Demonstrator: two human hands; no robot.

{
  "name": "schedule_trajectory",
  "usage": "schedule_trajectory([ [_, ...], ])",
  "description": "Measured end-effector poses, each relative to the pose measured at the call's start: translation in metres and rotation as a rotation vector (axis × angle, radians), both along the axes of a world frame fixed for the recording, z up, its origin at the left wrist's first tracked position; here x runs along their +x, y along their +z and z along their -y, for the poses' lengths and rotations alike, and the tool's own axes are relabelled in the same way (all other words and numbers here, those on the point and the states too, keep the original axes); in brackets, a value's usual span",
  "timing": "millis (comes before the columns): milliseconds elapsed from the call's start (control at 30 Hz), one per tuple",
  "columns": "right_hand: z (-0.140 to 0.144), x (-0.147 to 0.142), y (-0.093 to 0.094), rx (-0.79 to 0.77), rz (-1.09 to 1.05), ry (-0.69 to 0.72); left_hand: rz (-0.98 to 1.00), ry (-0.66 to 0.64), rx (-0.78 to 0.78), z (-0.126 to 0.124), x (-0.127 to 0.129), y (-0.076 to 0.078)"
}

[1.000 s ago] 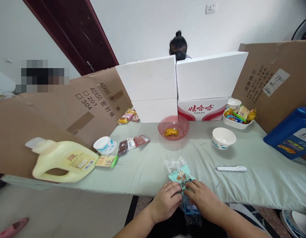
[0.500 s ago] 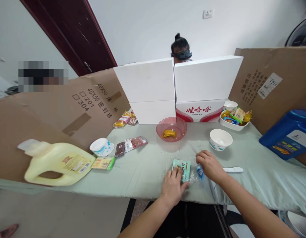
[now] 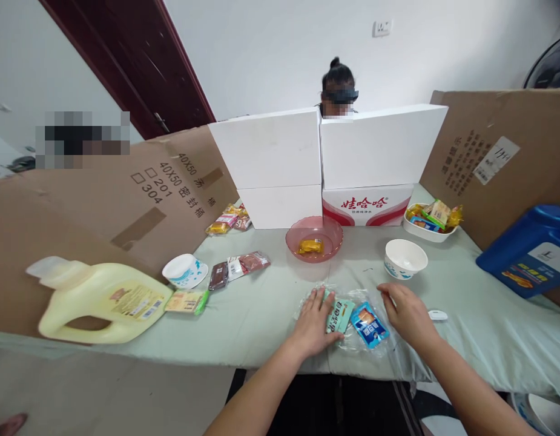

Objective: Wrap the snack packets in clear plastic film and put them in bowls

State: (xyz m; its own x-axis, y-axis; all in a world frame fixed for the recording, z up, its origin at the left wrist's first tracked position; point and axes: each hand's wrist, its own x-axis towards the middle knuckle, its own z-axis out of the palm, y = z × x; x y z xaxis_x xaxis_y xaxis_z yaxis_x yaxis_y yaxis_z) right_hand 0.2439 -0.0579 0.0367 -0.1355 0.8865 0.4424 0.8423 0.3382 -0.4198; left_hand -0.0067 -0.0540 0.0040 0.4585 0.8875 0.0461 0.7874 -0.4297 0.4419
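Observation:
A clear plastic bag [image 3: 347,318] lies flat on the pale green tablecloth near the front edge. Inside it I see a teal snack packet [image 3: 339,314] and a blue snack packet [image 3: 369,324]. My left hand [image 3: 313,321] rests flat on the bag's left side, fingers spread, touching the teal packet. My right hand [image 3: 409,315] lies at the bag's right edge with fingers loosely apart, holding nothing. A white pen-like tool [image 3: 438,315] is partly hidden behind my right hand.
A pink bowl [image 3: 314,237] with a yellow snack and a white bowl [image 3: 405,258] stand behind the bag. A yellow jug [image 3: 102,301] lies left, a blue jug [image 3: 529,249] right. White boxes [image 3: 325,163] and cardboard screen the table; a person sits behind them.
Both hands moved forward from the table's front edge and spread the bag out flat. The blue packet now lies in the open beside the teal one, and my hands have parted.

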Motion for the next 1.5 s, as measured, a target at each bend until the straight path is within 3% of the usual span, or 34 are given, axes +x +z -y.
schedule_trajectory([
  [133,0.027,-0.022,-0.013,-0.148,0.035,0.181,0.107,0.032,0.092,0.006,-0.006,-0.006],
  [233,0.034,-0.030,-0.035,-0.174,0.193,0.119,0.240,0.107,0.151,0.011,-0.016,-0.010],
  [333,0.031,-0.025,-0.056,-0.152,0.255,0.038,0.398,0.327,0.149,0.008,-0.037,-0.013],
  [433,0.029,-0.018,-0.063,-0.147,0.227,0.044,0.613,0.569,0.031,0.001,-0.069,-0.008],
  [500,0.030,-0.018,-0.064,-0.152,0.198,0.053,0.856,0.674,-0.101,-0.001,-0.088,0.003],
  [567,0.031,-0.020,-0.065,-0.154,0.167,0.061,1.137,0.645,-0.263,0.001,-0.097,0.016],
  [633,0.032,-0.024,-0.070,-0.144,0.135,0.072,1.322,0.475,-0.445,0.004,-0.091,0.028],
  [700,0.033,-0.029,-0.077,-0.110,0.112,0.090,1.317,0.284,-0.585,0.007,-0.067,0.034],
  [800,0.034,-0.035,-0.087,-0.009,0.132,0.122,1.045,0.136,-0.609,0.004,-0.015,0.027],
  [900,0.036,-0.037,-0.092,0.065,0.181,0.106,0.794,0.217,-0.510,-0.007,0.028,0.011],
  [967,0.036,-0.038,-0.093,0.080,0.210,0.082,0.738,0.272,-0.513,-0.013,0.040,0.003],
  [1067,0.036,-0.040,-0.094,0.068,0.262,0.052,0.744,0.272,-0.565,-0.019,0.037,0.004],
  [1167,0.034,-0.043,-0.097,0.034,0.288,0.033,0.812,0.298,-0.556,-0.033,0.019,0.020],
  [1367,0.032,-0.044,-0.101,-0.039,0.308,0.025,1.038,0.462,-0.321,-0.116,-0.016,0.070],
  [1500,0.032,-0.042,-0.094,-0.106,0.324,0.021,1.065,0.519,-0.117,-0.154,-0.022,0.086],
])
